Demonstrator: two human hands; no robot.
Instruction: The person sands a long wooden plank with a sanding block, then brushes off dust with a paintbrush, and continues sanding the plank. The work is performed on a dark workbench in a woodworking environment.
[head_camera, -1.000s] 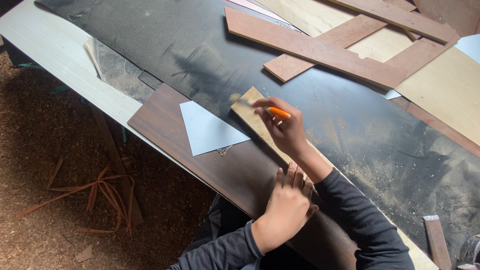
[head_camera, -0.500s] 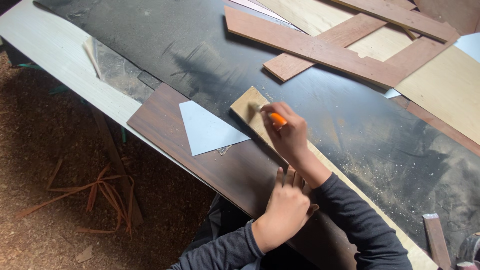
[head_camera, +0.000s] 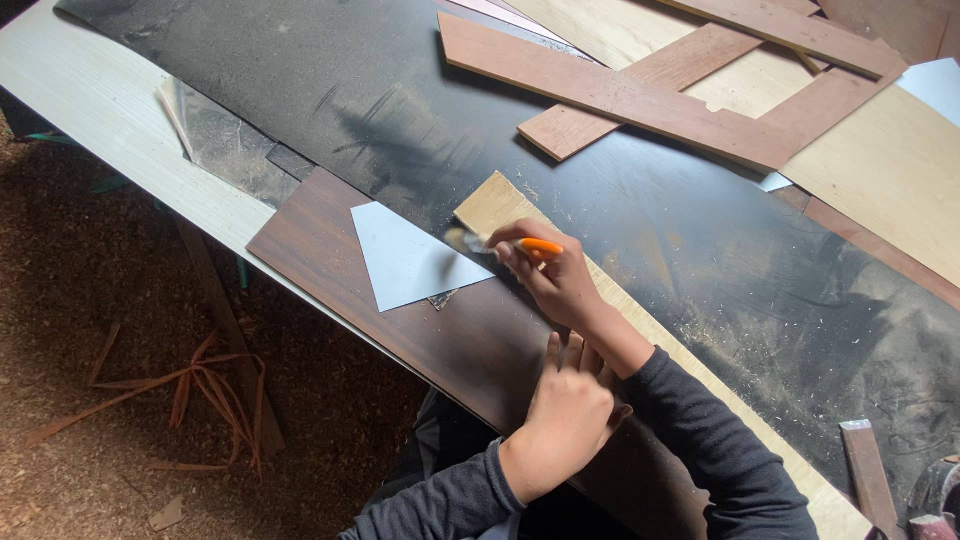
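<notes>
Right hand (head_camera: 560, 285), fingers clamped on orange-handled cutter (head_camera: 520, 245), has slid leftward along pale strip (head_camera: 600, 290); left hand (head_camera: 565, 415) pressing flat, fingers together, on dark laminate (head_camera: 330, 235); cut advancing.

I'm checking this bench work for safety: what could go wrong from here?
The left hand presses flat on the dark board close behind the right hand, which grips an orange-handled tool on the pale strip; a slip might catch it. Sawdust on the black sheet could let the pieces slide.
</notes>
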